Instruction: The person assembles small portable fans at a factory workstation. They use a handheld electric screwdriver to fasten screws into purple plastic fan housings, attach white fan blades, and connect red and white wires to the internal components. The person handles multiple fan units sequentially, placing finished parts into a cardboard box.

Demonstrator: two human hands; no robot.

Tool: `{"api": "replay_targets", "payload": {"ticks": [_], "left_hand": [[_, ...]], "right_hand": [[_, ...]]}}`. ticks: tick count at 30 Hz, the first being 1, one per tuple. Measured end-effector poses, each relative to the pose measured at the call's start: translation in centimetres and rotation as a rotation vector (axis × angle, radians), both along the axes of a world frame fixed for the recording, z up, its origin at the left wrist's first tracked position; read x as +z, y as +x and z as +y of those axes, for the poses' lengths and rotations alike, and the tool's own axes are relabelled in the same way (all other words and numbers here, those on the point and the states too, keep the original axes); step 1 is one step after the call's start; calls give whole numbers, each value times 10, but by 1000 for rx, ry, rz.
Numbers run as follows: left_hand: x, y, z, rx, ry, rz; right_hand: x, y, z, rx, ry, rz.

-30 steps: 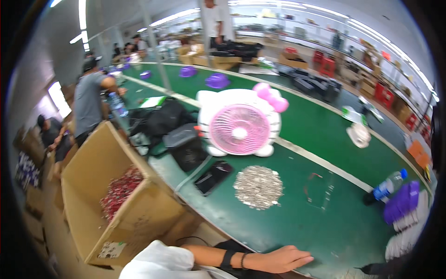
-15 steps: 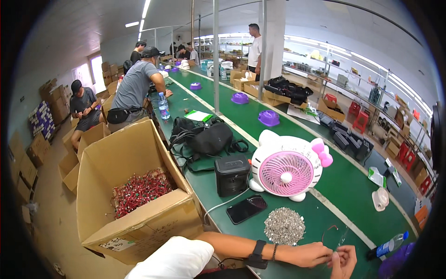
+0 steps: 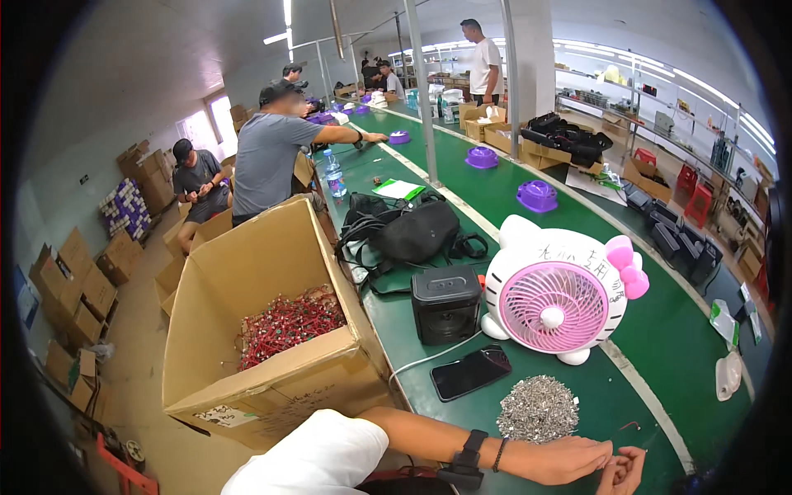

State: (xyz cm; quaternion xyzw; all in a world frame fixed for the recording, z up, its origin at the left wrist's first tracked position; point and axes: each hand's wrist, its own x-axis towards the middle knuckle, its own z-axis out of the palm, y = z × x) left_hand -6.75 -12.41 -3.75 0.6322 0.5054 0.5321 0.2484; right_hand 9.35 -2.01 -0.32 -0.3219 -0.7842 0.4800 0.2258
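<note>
My left hand (image 3: 569, 459), on the forearm with the black wrist strap (image 3: 467, 459), is closed in a pinch at the lower right. Right beside it, my right hand (image 3: 624, 472) is closed too, its fingertips close to the left ones. What the fingers hold, if anything, is too small to make out. A thin red wire (image 3: 632, 426) shows just above the hands; I cannot tell whether it is held. Beyond my left wrist lies a pile of small silvery metal parts (image 3: 538, 410) on the green bench (image 3: 631, 396).
A cardboard box (image 3: 272, 404) of red-wired parts (image 3: 289, 328) stands left. Across the bench are a phone (image 3: 471, 373), black speaker (image 3: 446, 305), pink-and-white fan (image 3: 554, 305), black bag (image 3: 412, 231) and purple bowls (image 3: 537, 196). A co-worker (image 3: 276, 157) in grey stands further along.
The view has swung left, so things sit further right. My hands stay close together. The grey-shirted co-worker now reaches an arm across the bench toward a purple bowl.
</note>
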Motion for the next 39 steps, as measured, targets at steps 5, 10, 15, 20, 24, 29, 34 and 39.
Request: {"api": "replay_targets", "payload": {"ticks": [5, 10, 15, 20, 24, 29, 34, 39], "left_hand": [[1, 1, 3, -111, -265, 180], [-20, -19, 15, 320, 32, 304], [7, -36, 16, 374, -81, 340], [-4, -37, 13, 351, -40, 304], [-7, -31, 8, 328, 175, 206], [-5, -17, 6, 214, 58, 163], [5, -18, 2, -39, -225, -10], [-6, -3, 8, 47, -12, 111]], "right_hand": [[-34, -1, 6, 75, 288, 86], [-28, -11, 18, -118, 441, -121], [-22, 10, 31, -106, 386, -243], [-22, 6, 38, 70, 319, -321], [-16, -5, 8, -21, 359, -171], [-20, 6, 18, 96, 376, -406], [-6, 5, 0, 65, 382, -300], [1, 6, -5, -59, 282, -86]]}}
